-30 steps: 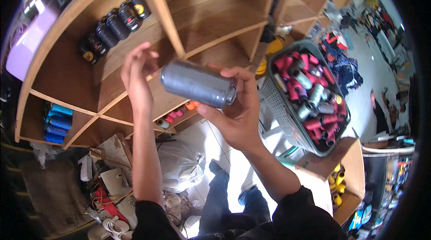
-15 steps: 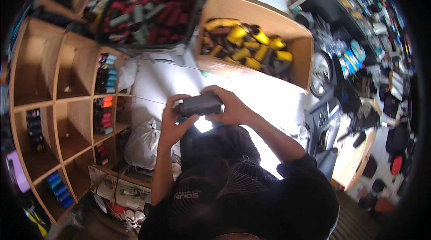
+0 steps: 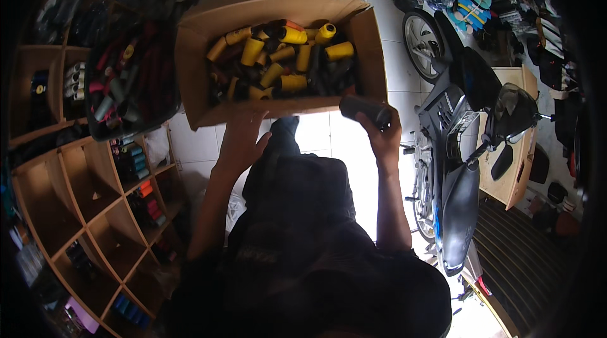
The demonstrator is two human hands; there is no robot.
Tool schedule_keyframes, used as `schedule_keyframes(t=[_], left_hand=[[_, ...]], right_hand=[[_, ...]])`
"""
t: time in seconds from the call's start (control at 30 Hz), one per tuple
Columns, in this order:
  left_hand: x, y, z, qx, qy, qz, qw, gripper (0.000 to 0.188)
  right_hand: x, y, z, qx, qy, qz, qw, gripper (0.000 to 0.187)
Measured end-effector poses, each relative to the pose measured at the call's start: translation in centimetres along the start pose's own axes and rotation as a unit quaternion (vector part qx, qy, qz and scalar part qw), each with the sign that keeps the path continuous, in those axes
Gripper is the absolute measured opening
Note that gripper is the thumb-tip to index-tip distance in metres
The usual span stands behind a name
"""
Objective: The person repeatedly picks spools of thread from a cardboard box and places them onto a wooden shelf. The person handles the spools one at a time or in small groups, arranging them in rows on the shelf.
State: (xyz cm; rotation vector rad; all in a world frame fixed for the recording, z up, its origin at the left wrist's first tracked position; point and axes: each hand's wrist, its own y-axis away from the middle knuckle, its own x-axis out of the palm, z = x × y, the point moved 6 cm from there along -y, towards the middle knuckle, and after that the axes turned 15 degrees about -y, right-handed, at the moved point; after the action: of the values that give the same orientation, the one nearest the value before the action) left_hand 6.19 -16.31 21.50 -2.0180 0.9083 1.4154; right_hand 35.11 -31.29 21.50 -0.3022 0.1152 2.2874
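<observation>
A dark spool of thread (image 3: 360, 109) is gripped by my right hand (image 3: 384, 137) at the near right corner of a cardboard box (image 3: 284, 4). The spool lies on its side, and my fingers wrap its right end. Inside the box is a heap of thread spools, mostly yellow (image 3: 293, 83) with brown and black ones among them. My left hand (image 3: 242, 139) is at the box's near wall, thumb apart and fingers stretched toward the rim. It holds nothing; whether it touches the cardboard I cannot tell.
Left of the box stands a dark bin (image 3: 101, 124) with red and grey spools. A wooden cubbyhole shelf (image 3: 73, 167) with coloured spools fills the left side. A motorcycle (image 3: 452, 180) stands at the right, beside a wooden panel (image 3: 521, 177).
My left hand has let go of the dark spool. My right hand has carried it right, to the box's near corner. The view has shifted, with the box now more central.
</observation>
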Motion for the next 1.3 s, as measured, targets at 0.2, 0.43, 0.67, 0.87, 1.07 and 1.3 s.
schedule_keyframes(t=[0.2, 0.43, 0.67, 0.87, 1.07, 1.3], left_hand=[[9.7, -2.3, 6.7, -0.024, -0.04, 0.201, 0.978, 0.058], [9.1, -6.1, 9.1, -0.033, 0.155, 0.401, 0.902, 0.054], [18.2, -9.2, 21.9, -0.229, 0.05, 0.314, 0.92, 0.087], [23.9, -8.3, 22.1, -0.32, -0.014, 0.323, 0.891, 0.112], [21.3, -8.4, 23.9, -0.352, 0.109, 0.271, 0.889, 0.085], [15.2, -6.8, 27.9, -0.313, 0.198, 0.276, 0.887, 0.085]], right_hand=[[6.3, -7.4, -10.2, 0.218, 0.017, 0.035, 0.975, 0.074], [17.6, -11.1, -16.8, 0.321, 0.02, 0.159, 0.934, 0.082], [16.7, -11.1, -16.4, 0.293, 0.236, 0.225, 0.899, 0.076], [11.1, -10.9, -18.2, 0.305, 0.252, 0.208, 0.894, 0.057], [8.4, -10.5, -21.7, 0.319, 0.296, 0.207, 0.876, 0.039], [12.7, -12.6, -15.8, 0.043, 0.499, 0.315, 0.806, 0.04]])
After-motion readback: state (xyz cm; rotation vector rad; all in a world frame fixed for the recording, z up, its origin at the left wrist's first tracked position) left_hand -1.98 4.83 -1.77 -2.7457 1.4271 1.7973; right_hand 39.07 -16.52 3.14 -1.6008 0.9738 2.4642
